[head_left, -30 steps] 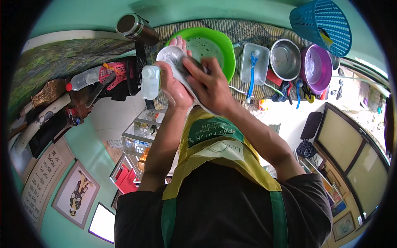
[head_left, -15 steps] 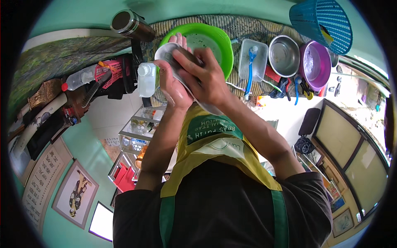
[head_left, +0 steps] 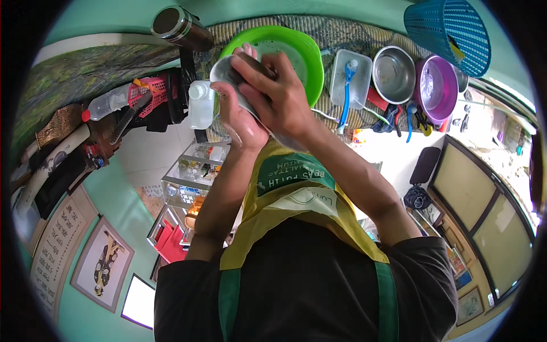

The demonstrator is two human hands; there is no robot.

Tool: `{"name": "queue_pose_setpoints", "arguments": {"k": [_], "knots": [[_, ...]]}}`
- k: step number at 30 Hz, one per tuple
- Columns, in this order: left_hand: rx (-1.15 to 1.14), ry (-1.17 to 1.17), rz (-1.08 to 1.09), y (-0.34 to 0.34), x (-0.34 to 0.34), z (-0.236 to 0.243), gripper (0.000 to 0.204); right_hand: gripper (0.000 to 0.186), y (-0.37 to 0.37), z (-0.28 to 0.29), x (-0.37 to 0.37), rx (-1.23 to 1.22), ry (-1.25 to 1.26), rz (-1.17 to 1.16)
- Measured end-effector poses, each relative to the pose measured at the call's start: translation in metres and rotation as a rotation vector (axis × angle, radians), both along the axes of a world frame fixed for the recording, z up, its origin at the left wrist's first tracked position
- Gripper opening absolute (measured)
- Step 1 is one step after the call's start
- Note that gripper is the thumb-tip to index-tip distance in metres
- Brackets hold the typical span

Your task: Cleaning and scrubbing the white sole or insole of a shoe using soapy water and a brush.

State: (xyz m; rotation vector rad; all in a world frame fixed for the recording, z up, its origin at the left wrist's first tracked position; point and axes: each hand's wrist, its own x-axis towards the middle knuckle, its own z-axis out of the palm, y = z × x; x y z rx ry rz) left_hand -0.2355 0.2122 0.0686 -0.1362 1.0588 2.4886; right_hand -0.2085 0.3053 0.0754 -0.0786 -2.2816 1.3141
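Observation:
A long, thin grey-white insole-shaped piece [head_left: 223, 69] with a rounded end slants between my hands, above the near side of a bright green basin [head_left: 315, 77]. My left hand [head_left: 242, 122] holds it from beneath, palm up, its thumb along the near edge and its wet fingertips showing past the far side. From above, my right hand [head_left: 279, 97] presses bent fingers onto its upper face. Much of the piece's middle is covered by that hand. Water with bubbles lies in the basin. A translucent white jug [head_left: 200, 111] stands left of my hands.
Right of the basin sit a clear tub [head_left: 357, 94] with a blue brush [head_left: 346, 94] across it, a steel bowl [head_left: 394, 74], a purple basin [head_left: 436, 88] and a blue basket [head_left: 467, 40]. A dark flask [head_left: 191, 34] stands back left. Patterned matting [head_left: 342, 34] lies underneath.
My right hand has shifted slightly along the piece toward its rounded end. The left hand keeps its hold, and the piece has moved a little left.

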Motion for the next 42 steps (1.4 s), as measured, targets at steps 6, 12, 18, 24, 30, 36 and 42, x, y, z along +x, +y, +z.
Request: {"name": "queue_pose_setpoints", "arguments": {"k": [6,12,18,24,30,36,42], "knots": [[-0.085,-0.045,-0.001,0.000,0.010,0.006,0.090,0.048,0.004,-0.007,0.005,0.019,-0.088,0.049],[-0.080,0.012,0.026,0.005,0.002,-0.008,0.085,0.047,0.005,-0.016,0.036,-0.045,-0.141,0.047],[-0.118,0.095,0.008,0.005,-0.019,-0.012,0.083,0.046,0.005,-0.025,0.025,-0.037,-0.060,0.002],[-0.063,-0.099,-0.001,0.006,-0.003,-0.018,0.086,0.048,0.012,-0.015,-0.010,-0.008,0.028,-0.012],[-0.048,-0.054,0.111,-0.006,-0.021,-0.027,0.086,0.048,0.020,-0.033,0.071,-0.109,-0.285,0.130],[-0.041,0.008,0.069,0.002,-0.019,-0.018,0.086,0.048,0.026,-0.029,0.072,-0.083,-0.233,0.006],[-0.153,0.067,-0.017,0.013,0.003,-0.030,0.083,0.047,0.001,-0.021,0.002,-0.055,-0.078,-0.085]]}}
